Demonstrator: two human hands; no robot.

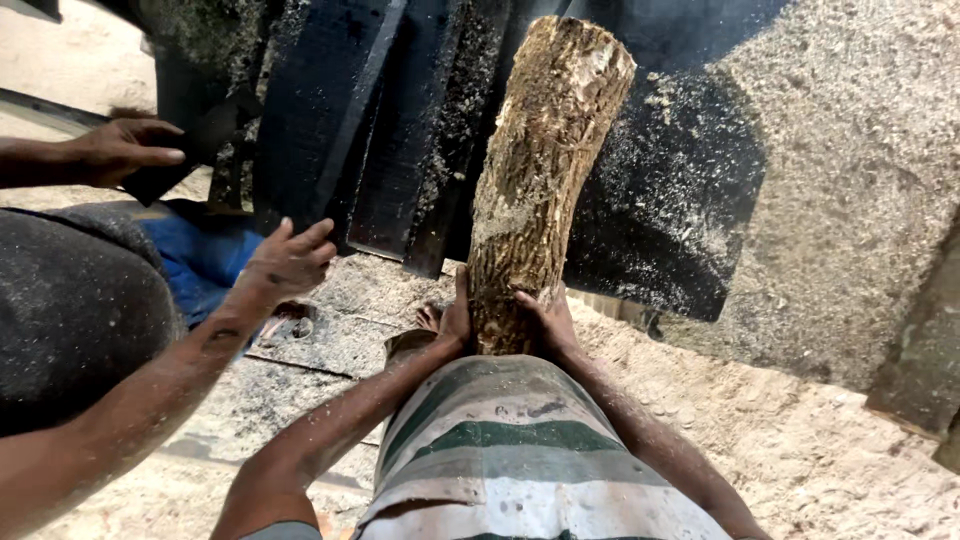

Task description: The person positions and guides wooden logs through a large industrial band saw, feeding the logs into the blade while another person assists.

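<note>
on the ground, all around: pale sawdust (860, 200) covers the floor, thick at the right and also below the person.
dark machine: black metal plates (400, 130) stand in a row at the top, dusted with wood chips; one wide black panel (670, 200) lies to the right of the log.
log: a rough log (540, 170) with bark stands nearly upright in the middle, a little tilted to the right at its top; the cut end at the top is pale and uneven. its lower end rests against the person's lap, in front of the black plates.
person's clothing: a striped cloth (510, 450) in green, grey and white covers the lap, just below the log.
left hand: the left hand (455, 320) presses on the left side of the log's lower end, fingers closed against the bark.
right hand: the right hand (548, 318) grips the right side of the same end, so both hands are clamped on the log, close together.
co-worker: another person sits at the left in dark clothing (70, 310) with a blue cloth (205, 255) beside.
co-worker's near hand: one hand (290, 260) is spread open, near the edge of the black plates, well apart from the log.
co-worker's far hand: a second hand (125, 150) at the upper left rests on a dark plate, fingers stretched flat.
</note>
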